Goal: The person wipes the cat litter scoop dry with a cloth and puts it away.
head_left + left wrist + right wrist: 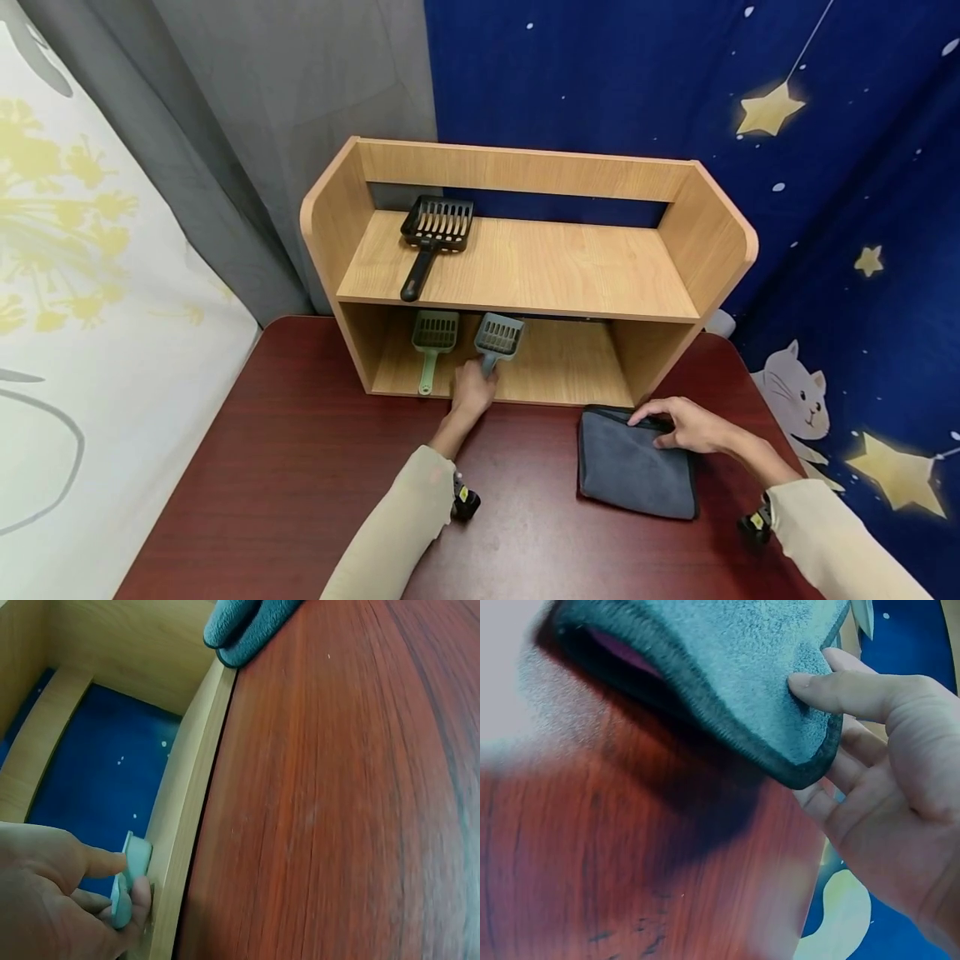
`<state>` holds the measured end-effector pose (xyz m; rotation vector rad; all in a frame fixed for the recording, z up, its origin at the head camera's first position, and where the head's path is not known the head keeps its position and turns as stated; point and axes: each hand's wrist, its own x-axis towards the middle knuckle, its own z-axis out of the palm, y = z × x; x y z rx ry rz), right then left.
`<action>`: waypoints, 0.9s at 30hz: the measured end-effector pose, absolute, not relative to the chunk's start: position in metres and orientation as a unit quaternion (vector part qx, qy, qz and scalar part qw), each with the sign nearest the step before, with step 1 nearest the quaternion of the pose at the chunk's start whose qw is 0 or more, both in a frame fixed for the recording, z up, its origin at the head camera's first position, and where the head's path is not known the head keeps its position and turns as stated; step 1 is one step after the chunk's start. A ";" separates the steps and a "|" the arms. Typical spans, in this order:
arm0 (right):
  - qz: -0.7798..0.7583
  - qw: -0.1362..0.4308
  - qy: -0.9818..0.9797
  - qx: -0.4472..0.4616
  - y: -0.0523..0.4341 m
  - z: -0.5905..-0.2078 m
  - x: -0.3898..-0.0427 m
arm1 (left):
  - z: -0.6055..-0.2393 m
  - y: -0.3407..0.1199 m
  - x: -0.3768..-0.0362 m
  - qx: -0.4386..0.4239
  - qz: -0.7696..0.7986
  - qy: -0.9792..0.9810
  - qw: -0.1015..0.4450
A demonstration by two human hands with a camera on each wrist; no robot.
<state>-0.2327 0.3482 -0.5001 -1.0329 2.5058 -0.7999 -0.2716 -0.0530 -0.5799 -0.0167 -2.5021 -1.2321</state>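
My left hand [472, 390] holds the handle of a blue-grey litter scoop [498, 337] on the lower shelf. In the left wrist view, thumb and fingers close around its pale handle [121, 904], low over the shelf's front edge. A green litter scoop [433, 333] lies just to the left, its handle toward the front. At the right, my right hand [686, 425] is at the upper edge of a folded grey cloth [636, 467] on the table. The right wrist view has the thumb on top of the cloth [742, 667] and fingers beneath, pinching its dark-trimmed corner.
A two-level wooden shelf [570, 267] stands at the back of the dark red table [300, 467]. On its upper board, toward the left, lies a black litter scoop [427, 250]. Behind hang a grey curtain [300, 100] and a blue starry curtain [600, 75].
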 end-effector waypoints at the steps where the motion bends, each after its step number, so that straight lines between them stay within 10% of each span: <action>1: -0.281 0.156 0.878 -0.355 0.349 -0.501 -0.233 | -0.582 -0.052 -0.273 -0.006 -0.429 -0.885 0.179; 20: -0.335 0.094 0.874 -0.338 0.362 -0.522 -0.228 | -0.597 -0.047 -0.284 -0.012 -0.403 -0.907 0.122; 27: -0.357 0.092 0.876 -0.312 0.370 -0.524 -0.226 | -0.534 -0.064 -0.243 -0.005 -0.378 -0.921 0.095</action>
